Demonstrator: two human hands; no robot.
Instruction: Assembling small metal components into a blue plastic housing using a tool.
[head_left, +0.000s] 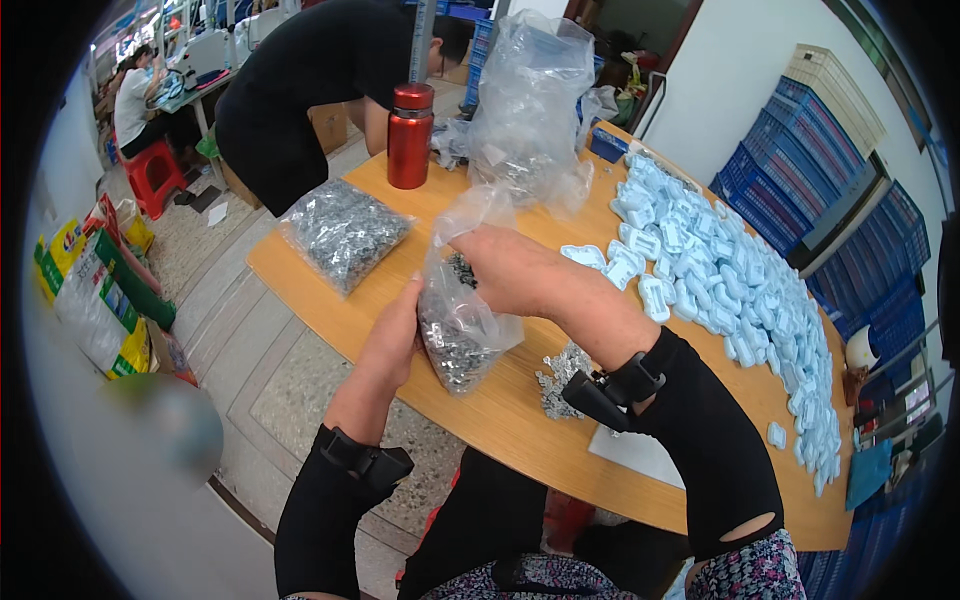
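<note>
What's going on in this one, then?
A person sits at a wooden table with both hands at a clear bag of small metal parts. The left hand is against its side; the right hand is at its upper part, fingertips hidden. Another filled bag lies beyond, near a red bottle. Loose metal parts lie below the right forearm, and pale-blue pieces are heaped on the right.

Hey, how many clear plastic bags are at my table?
3 show: a stuffed bag on the left of the table, an open bag in your left hand, and a large bag at the back. Crumpled plastic beside that one may be another.
</note>
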